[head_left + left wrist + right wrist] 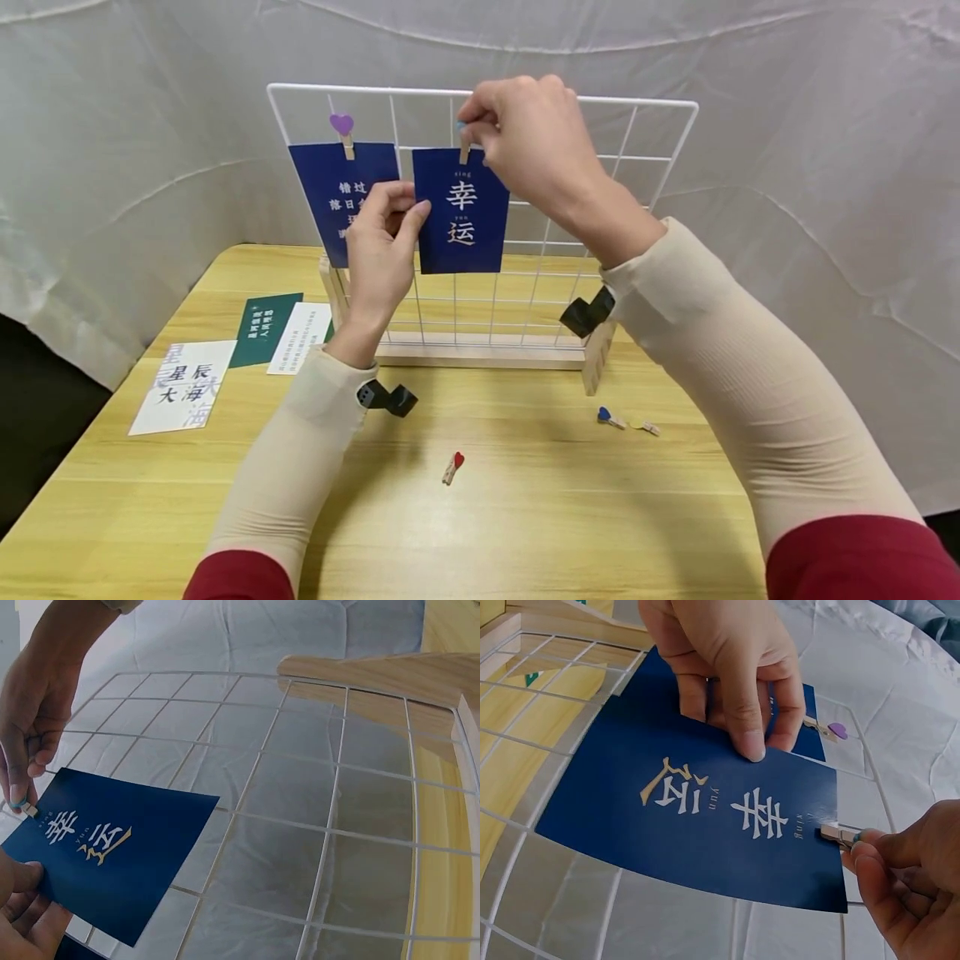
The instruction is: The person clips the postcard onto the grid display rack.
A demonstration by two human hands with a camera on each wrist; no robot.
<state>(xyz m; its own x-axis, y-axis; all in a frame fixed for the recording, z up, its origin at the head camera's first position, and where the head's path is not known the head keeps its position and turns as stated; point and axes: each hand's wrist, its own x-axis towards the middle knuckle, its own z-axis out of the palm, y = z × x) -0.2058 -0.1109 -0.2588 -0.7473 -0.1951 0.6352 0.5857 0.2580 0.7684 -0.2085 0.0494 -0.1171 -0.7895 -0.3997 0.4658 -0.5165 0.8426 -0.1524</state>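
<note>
A dark blue card [435, 242] with white and gold characters stands upright against the white wire grid [525, 292]. My left hand [384, 242] pinches its left edge between thumb and fingers. At the card's top, my right hand [536, 137] pinches a small wooden clothespin [838, 836] with a light blue ornament, mostly covered by the fingers. The clothespin's tip overlaps the card's top edge. Left of it, another blue card [307, 179] hangs from the grid by a clothespin with a purple heart [342, 125], partly hidden behind my left hand.
Clothespins with a red heart [458, 459], a blue heart [604, 413] and a yellow ornament [637, 424] lie on the wooden table [525, 517]. To the left lie a green card [255, 342] and white cards [180, 387]. A wooden base [480, 357] supports the grid.
</note>
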